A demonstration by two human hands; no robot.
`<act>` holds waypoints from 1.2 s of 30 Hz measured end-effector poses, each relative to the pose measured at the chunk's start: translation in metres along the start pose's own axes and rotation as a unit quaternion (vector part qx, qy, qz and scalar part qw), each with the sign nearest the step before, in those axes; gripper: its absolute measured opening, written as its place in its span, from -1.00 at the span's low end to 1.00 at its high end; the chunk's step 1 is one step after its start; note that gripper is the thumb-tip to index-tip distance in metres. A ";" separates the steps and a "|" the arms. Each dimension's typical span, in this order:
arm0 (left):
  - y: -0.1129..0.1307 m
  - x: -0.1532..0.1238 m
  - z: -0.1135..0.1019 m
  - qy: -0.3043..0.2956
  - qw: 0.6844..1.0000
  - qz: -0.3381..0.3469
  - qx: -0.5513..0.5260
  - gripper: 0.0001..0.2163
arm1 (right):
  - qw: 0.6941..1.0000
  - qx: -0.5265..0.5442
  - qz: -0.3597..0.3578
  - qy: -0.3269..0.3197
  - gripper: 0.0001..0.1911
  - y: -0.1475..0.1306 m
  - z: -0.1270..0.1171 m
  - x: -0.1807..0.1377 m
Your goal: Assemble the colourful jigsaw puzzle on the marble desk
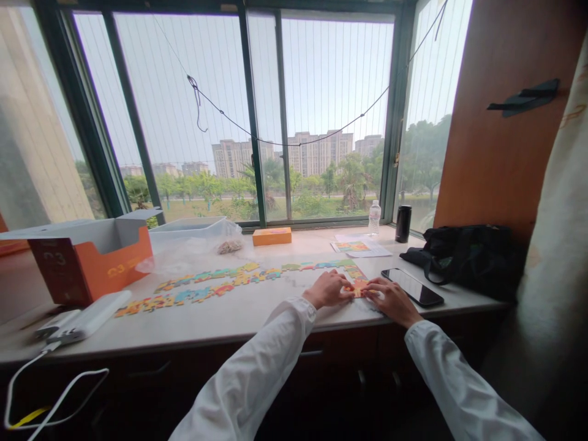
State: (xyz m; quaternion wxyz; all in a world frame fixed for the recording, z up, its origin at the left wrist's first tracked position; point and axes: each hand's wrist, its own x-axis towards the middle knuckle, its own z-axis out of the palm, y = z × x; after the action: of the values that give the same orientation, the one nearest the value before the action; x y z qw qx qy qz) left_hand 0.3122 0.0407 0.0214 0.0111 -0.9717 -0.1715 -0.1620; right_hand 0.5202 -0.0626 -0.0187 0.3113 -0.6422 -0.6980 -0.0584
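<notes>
Phone [412,287]: glossy slab, lay on smooth counter [225,321].
Puzzle pieces [357,285]: flat, orange, lay just left of the phone.
Left hand [329,289]: curled narrowly at them; hold couldn't be told.
Right hand [393,301]: bent likewise; hold unclear.

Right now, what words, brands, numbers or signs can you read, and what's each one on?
"Q3": orange side of the large box; fainter print beside it is too blurred to read.
"03" or "Q3": dark side of that box, first character unclear.
Any print on the small orange box, colored sheet or clear bottle: too small or blurred.
Puzzle pieces: none readable.
</notes>
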 end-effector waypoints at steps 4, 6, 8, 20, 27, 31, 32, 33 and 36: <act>-0.005 -0.007 -0.005 0.042 0.999 -0.015 -0.023 -0.69 | 0.999 0.014 0.002 0.032 -0.72 -0.001 -0.002 -0.002; -0.013 -0.015 -0.014 0.062 0.997 -0.039 -0.027 -0.69 | 0.999 0.029 0.004 0.040 -0.70 0.001 -0.003 -0.003; -0.028 -0.026 -0.025 0.070 0.995 -0.068 -0.023 -0.69 | 0.998 0.048 0.006 0.043 -0.69 0.002 -0.005 -0.002; -0.152 -0.145 -0.086 0.054 0.942 -0.322 0.072 -0.68 | 0.990 0.094 -0.109 0.011 -0.73 -0.092 0.030 0.060; -0.206 -0.178 -0.102 -0.018 0.891 -0.441 0.103 -0.61 | 0.987 0.079 -0.127 -0.064 -0.77 -0.171 0.092 0.123; -0.222 -0.184 -0.089 -0.017 0.880 -0.463 0.108 -0.54 | 0.989 0.067 -0.095 -0.087 -0.76 -0.208 0.130 0.158; -0.225 -0.185 -0.084 -0.018 0.878 -0.465 0.107 -0.52 | 0.990 0.064 -0.083 -0.090 -0.75 -0.216 0.140 0.167; -0.228 -0.186 -0.080 -0.019 0.879 -0.465 0.106 -0.50 | 0.991 0.061 -0.071 -0.091 -0.75 -0.223 0.149 0.176; -0.235 -0.190 -0.069 -0.004 0.881 -0.461 0.102 -0.51 | 0.993 0.051 -0.042 -0.094 -0.73 -0.237 0.174 0.199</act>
State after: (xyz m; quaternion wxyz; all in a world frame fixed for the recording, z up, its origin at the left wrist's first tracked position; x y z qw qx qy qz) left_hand 0.0430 0.1942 0.0186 0.0336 -0.7767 -0.6161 -0.1265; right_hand 0.2403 0.1521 0.0188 0.2745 -0.5984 -0.7523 0.0251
